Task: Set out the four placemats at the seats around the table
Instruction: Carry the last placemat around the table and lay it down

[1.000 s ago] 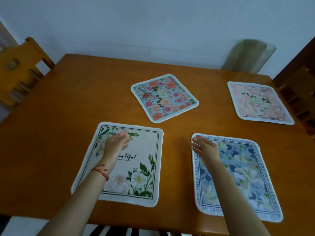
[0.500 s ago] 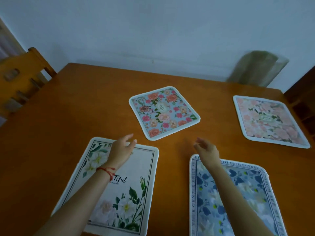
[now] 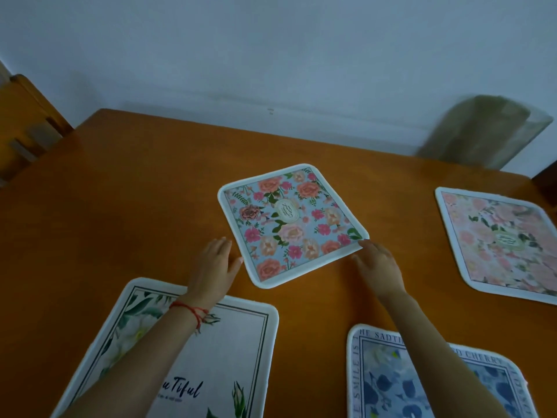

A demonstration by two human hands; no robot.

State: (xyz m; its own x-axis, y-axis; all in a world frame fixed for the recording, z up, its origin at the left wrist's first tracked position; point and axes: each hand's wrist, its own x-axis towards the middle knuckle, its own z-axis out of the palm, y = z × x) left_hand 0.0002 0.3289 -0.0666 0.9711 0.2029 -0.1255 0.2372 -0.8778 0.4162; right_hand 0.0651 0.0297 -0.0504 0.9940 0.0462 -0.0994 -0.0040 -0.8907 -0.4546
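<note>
1. Four placemats are lying on the wooden table (image 3: 120,206) — the rose-patterned placemat (image 3: 291,224) is sitting skewed at the centre.
2. The left hand (image 3: 215,267) and right hand (image 3: 378,263) are flanking its near corners, fingertips touching its edge.

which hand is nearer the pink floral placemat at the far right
Right. The right hand lies between the middle placemat and the pink floral placemat; the left hand is beyond the middle placemat's other side.

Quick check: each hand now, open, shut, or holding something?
Left hand: open, at the floral placemat edge.
Right hand: open, fingertips at its corner.
</note>
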